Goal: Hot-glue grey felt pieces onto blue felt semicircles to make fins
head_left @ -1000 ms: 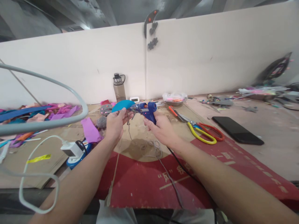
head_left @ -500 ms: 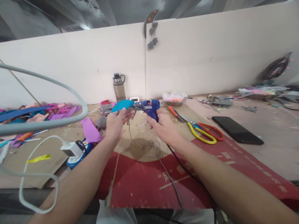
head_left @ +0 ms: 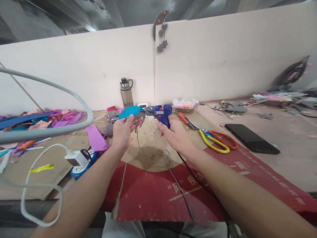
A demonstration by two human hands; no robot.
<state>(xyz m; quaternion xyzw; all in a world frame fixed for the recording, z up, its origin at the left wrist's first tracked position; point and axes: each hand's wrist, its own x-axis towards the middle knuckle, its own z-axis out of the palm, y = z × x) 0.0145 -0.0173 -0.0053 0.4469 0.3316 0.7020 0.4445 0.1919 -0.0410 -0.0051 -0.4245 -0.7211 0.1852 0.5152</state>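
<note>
My left hand (head_left: 123,130) pinches a blue rounded felt piece (head_left: 129,112) together with a grey piece (head_left: 141,116) at its right edge. Grey yarn (head_left: 138,140) hangs from there and lies in loops on the cardboard. My right hand (head_left: 174,132) is wrapped round the handle of a blue glue gun (head_left: 163,114). The gun's nozzle points left, at the right edge of the held pieces; whether it touches them I cannot tell. A black cord (head_left: 189,170) runs down from the gun.
Scissors (head_left: 214,140) and a black phone (head_left: 252,138) lie at the right. Behind stand a bottle (head_left: 126,94) and a bowl (head_left: 185,106). Felt scraps (head_left: 61,119), a power strip (head_left: 80,170) and a white cable (head_left: 23,201) are at the left.
My right hand and the glue gun have shifted slightly right, and the gun has turned a little. More of the grey piece shows at the nozzle. My left hand is nearly unmoved.
</note>
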